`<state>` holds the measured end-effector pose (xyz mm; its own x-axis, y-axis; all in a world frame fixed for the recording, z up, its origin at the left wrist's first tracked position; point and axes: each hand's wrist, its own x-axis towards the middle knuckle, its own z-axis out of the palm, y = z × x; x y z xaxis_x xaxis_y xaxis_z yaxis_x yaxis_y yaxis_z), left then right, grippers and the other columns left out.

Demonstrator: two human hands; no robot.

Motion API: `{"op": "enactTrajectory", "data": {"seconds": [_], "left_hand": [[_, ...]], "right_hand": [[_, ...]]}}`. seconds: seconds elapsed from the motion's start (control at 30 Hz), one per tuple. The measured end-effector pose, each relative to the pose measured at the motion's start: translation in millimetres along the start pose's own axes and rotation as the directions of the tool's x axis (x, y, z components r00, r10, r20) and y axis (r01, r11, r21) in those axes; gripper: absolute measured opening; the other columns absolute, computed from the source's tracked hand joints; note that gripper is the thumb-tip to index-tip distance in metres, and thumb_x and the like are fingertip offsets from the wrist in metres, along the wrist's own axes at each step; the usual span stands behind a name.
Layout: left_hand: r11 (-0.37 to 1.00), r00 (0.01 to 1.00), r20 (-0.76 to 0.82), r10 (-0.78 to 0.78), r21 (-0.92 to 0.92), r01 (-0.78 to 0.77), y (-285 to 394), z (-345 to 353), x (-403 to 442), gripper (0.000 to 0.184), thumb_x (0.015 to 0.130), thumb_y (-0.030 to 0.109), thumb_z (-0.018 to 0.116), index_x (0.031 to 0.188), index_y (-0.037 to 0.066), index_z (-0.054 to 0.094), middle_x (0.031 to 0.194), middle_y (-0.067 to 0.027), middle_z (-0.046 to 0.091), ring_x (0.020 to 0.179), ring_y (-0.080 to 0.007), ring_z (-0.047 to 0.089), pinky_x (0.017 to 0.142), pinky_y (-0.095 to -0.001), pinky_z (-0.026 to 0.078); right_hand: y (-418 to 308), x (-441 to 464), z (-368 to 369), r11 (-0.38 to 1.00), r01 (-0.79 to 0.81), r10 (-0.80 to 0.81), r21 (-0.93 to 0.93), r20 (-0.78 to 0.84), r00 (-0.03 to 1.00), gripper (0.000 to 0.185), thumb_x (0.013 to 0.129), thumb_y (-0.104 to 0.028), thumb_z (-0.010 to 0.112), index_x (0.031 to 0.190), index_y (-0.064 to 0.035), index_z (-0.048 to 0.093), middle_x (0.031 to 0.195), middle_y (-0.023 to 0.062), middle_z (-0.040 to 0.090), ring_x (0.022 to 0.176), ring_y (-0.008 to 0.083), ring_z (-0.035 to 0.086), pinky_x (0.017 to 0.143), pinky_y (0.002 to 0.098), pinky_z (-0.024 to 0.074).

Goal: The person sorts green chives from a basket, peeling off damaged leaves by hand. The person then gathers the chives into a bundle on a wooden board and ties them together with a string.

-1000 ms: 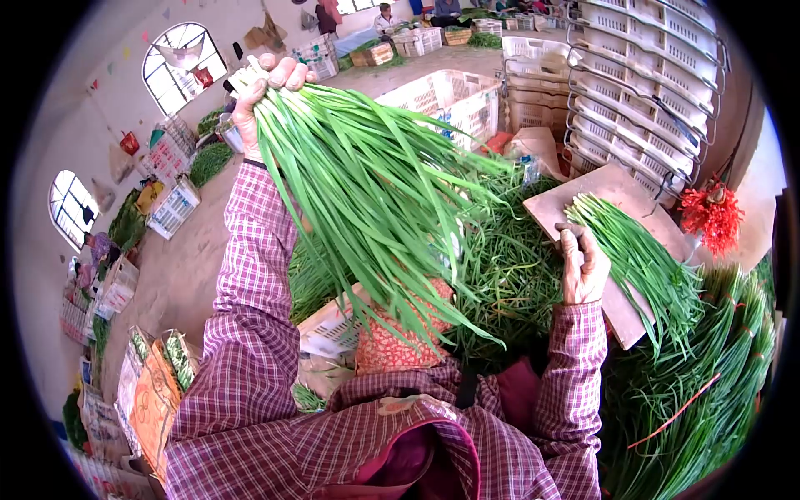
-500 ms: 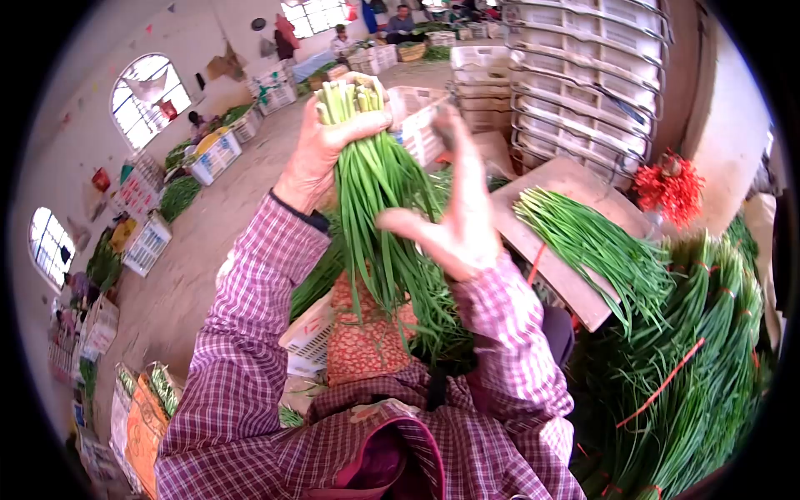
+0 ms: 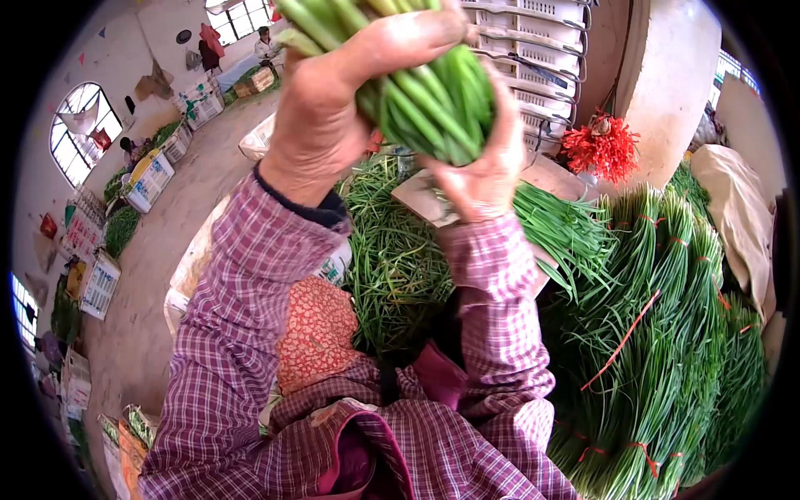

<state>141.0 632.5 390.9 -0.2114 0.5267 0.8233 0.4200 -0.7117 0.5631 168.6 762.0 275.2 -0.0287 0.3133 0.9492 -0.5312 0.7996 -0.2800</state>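
Note:
A thick bunch of garlic chives (image 3: 442, 108) is raised close to the camera, its pale cut ends at the top edge of the view. My left hand (image 3: 321, 104) is closed round its upper part, thumb across the front. Against the lower right side of the bunch, my right hand (image 3: 492, 175) wraps round it, thumb underneath and fingers partly hidden behind. Both hands are slightly blurred. Beyond my right wrist, loose chives (image 3: 562, 233) lie on a board (image 3: 425, 196). A heap of loose green leaves (image 3: 396, 250) fills the space below the held bunch.
Tied bunches of chives (image 3: 658, 333) with red bands are piled at the right. A cluster of red ties (image 3: 600, 148) hangs beside the pillar (image 3: 667, 92). Stacked white crates (image 3: 533, 58) stand behind. More crates (image 3: 150, 179) line the left wall, and a person (image 3: 265, 46) sits far back.
The bunch has come up and closer to the camera, leaves now bundled rather than hanging. My right hand, open and apart before, now grips it. The view has turned right.

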Motion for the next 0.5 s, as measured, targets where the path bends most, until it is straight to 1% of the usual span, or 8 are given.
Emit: {"op": "enactTrajectory", "data": {"seconds": [0.03,0.07,0.13,0.17,0.2,0.3,0.4,0.5], "left_hand": [[0.962,0.996,0.091,0.002,-0.272,0.023,-7,6,7,0.031,0.078,0.01,0.064,0.106,0.001,0.055,0.093,-0.0105,0.062,0.095,-0.0219,0.062,0.089,-0.0366,0.051],[0.936,0.998,0.063,-0.007,-0.351,0.029,-18,15,14,0.03,0.078,0.01,0.065,0.105,0.0,0.056,0.092,-0.0103,0.063,0.092,-0.0208,0.062,0.086,-0.0354,0.052],[0.881,0.995,-0.066,-0.073,-0.472,0.033,-48,35,21,0.029,0.077,0.012,0.067,0.103,0.0,0.059,0.091,-0.0099,0.065,0.086,-0.0185,0.063,0.081,-0.0329,0.053],[0.843,0.987,-0.115,-0.116,-0.536,0.037,-69,43,24,0.029,0.077,0.013,0.068,0.102,0.0,0.06,0.09,-0.0097,0.066,0.083,-0.0174,0.064,0.078,-0.0316,0.054],[0.826,0.981,-0.148,-0.128,-0.563,0.022,-97,45,20,0.036,0.074,0.019,0.073,0.103,0.003,0.059,0.092,-0.0081,0.066,0.087,-0.0178,0.064,0.084,-0.034,0.053],[0.701,0.939,-0.196,-0.282,-0.711,0.063,-174,57,10,0.035,0.072,0.026,0.073,0.097,0.007,0.057,0.093,-0.0077,0.064,0.091,-0.0187,0.061,0.086,-0.0356,0.052],[0.577,0.873,-0.175,-0.456,-0.805,0.14,-251,52,-21,0.033,0.074,0.028,0.072,0.096,0.009,0.057,0.1,-0.0065,0.062,0.095,-0.0175,0.059,0.087,-0.0349,0.051],[0.513,0.784,-0.19,-0.591,-0.839,0.183,-322,29,-59,0.026,0.081,0.024,0.068,0.099,0.009,0.058,0.098,-0.0039,0.063,0.099,-0.0168,0.06,0.091,-0.0349,0.049]], "right_hand": [[5,17,-27,0.959,0.174,-0.178,-0.224,0.005,0.984,0.087,0.056,-0.03,0.086,0.133,-0.0146,0.049,0.108,0.0068,0.061,0.1,0.0242,0.058,0.095,0.0438,0.0427],[7,31,-48,0.898,0.262,-0.27,-0.352,0.027,0.963,0.084,0.057,-0.029,0.085,0.132,-0.0166,0.05,0.108,0.005,0.062,0.099,0.0225,0.059,0.095,0.0448,0.0425],[18,49,-90,0.767,0.361,-0.306,-0.531,0.192,0.933,0.085,0.056,-0.027,0.085,0.133,-0.0202,0.05,0.108,0.0036,0.063,0.097,0.0215,0.061,0.097,0.0464,0.0414],[24,53,-106,0.71,0.366,-0.256,-0.602,0.264,0.93,0.085,0.055,-0.025,0.085,0.133,-0.022,0.051,0.107,0.0032,0.063,0.098,0.0212,0.06,0.098,0.0463,0.0407],[31,54,-120,0.644,0.375,-0.198,-0.666,0.328,0.924,0.084,0.055,-0.024,0.084,0.133,-0.0237,0.052,0.106,0.0027,0.063,0.098,0.0208,0.06,0.098,0.0462,0.0399],[57,41,-145,0.508,0.4,0.009,-0.763,0.47,0.883,0.087,0.055,-0.018,0.084,0.134,-0.0263,0.051,0.101,0.002,0.06,0.099,0.0197,0.059,0.1,0.0452,0.0376],[95,9,-151,0.51,0.337,0.28,-0.792,0.522,0.806,0.092,0.05,-0.015,0.085,0.135,-0.0284,0.05,0.099,0.0025,0.058,0.099,0.0208,0.059,0.103,0.0458,0.0355],[154,-37,-134,0.566,0.24,0.443,-0.789,0.536,0.719,0.093,0.05,-0.017,0.086,0.134,-0.028,0.049,0.1,0.0042,0.059,0.097,0.0242,0.059,0.105,0.0465,0.0337]]}}
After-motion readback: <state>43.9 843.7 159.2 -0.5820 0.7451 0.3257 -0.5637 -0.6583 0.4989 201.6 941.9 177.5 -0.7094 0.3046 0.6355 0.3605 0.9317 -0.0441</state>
